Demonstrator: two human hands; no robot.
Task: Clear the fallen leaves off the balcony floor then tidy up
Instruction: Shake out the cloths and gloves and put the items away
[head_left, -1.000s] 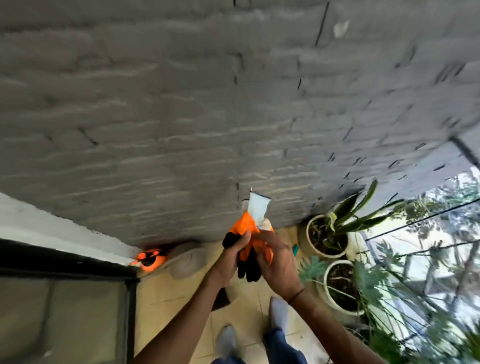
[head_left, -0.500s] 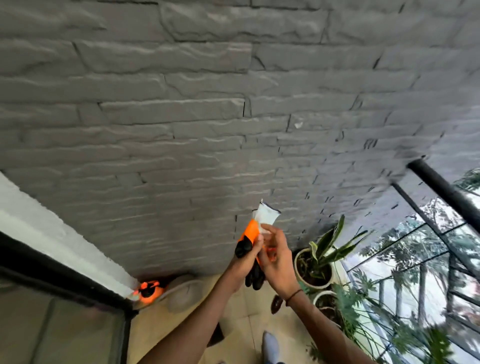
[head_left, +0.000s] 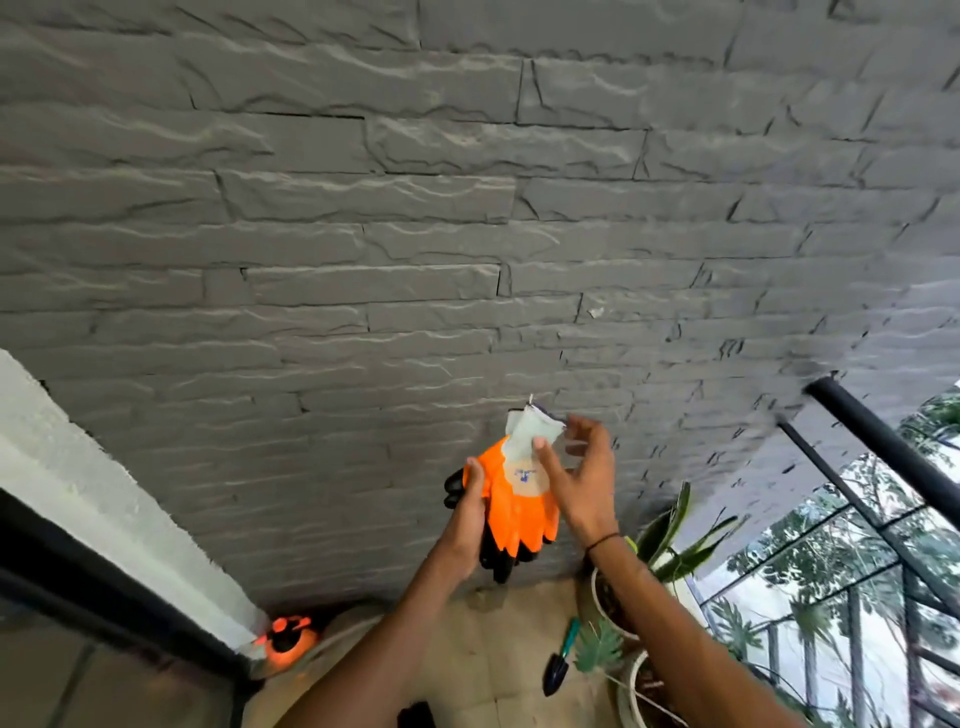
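Scene: As a person faces a grey stone wall (head_left: 415, 260) on a balcony, both hands are raised in front of it.
Gloves: an orange-and-black pair of gloves (head_left: 519, 499) with pale cuffs, held up against the wall, fingers pointing down.
Left hand (head_left: 467, 519): grips the gloves along their left edge.
Right hand (head_left: 582, 478): fingers spread and slack, thumb on the pale cuff; whether it pinches the cuff is unclear.
Floor (head_left: 483, 654): beige tiles below, a trowel (head_left: 558, 662) lying beside white plant pots (head_left: 631, 675).
Right edge: a black railing (head_left: 883, 447), trees beyond.
Corner: an orange object (head_left: 285, 636) at the wall's foot.
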